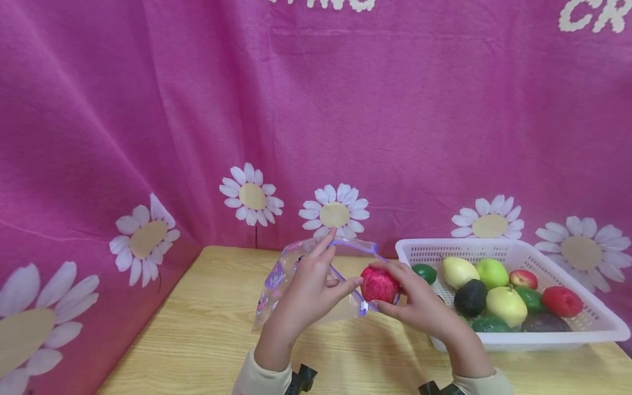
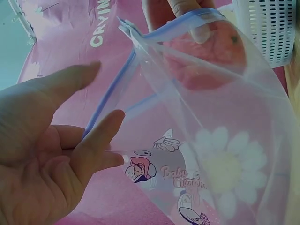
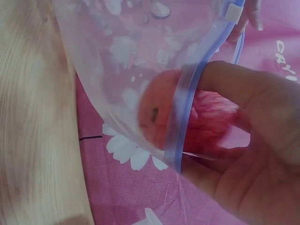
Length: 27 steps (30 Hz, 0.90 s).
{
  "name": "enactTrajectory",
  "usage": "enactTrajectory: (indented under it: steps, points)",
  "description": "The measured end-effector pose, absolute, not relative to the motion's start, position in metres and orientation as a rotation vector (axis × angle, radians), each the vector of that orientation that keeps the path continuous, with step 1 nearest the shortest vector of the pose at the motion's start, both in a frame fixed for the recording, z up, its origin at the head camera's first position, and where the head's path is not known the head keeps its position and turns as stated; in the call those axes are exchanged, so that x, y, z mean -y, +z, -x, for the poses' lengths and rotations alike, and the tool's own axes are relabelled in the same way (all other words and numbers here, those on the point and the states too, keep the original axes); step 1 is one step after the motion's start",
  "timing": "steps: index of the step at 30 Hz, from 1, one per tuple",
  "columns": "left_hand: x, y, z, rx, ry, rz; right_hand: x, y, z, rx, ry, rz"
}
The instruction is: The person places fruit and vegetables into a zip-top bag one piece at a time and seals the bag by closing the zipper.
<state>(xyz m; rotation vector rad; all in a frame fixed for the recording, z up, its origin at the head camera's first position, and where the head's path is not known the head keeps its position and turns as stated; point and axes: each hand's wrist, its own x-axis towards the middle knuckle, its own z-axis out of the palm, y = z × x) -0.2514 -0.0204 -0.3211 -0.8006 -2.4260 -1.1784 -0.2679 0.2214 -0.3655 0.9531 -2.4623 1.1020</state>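
Observation:
A clear zip bag [image 1: 276, 280] with a purple-blue rim and cartoon print is above the table, its mouth spread apart. My left hand [image 1: 308, 285] is at the mouth, index finger and thumb straight; in the left wrist view other left-hand fingers [image 2: 101, 145] touch the rim. My right hand [image 1: 417, 296] grips a round red fruit [image 1: 379, 284] at the mouth. In the right wrist view the far half of the red fruit [image 3: 159, 112] shows through the plastic, inside the bag, while the right-hand fingers [image 3: 229, 82] hold its near side at the rim.
A white perforated basket [image 1: 582, 337] stands on the right of the wooden table [image 1: 197, 329]. Inside are pale pears [image 1: 506, 306], a green apple [image 1: 492, 273], dark avocados [image 1: 470, 298] and red fruit [image 1: 562, 301]. Behind hangs a pink cloth [image 1: 395, 120] with daisies.

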Motion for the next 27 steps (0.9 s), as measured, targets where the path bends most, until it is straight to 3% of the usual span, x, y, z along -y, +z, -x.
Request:
enactTrajectory:
  steps: [27]
  points:
    - [0.0228,-0.3181,0.2474,2.409,-1.243,0.752,-0.2288,-0.3598,0.2637,2.411,0.998,-0.997]
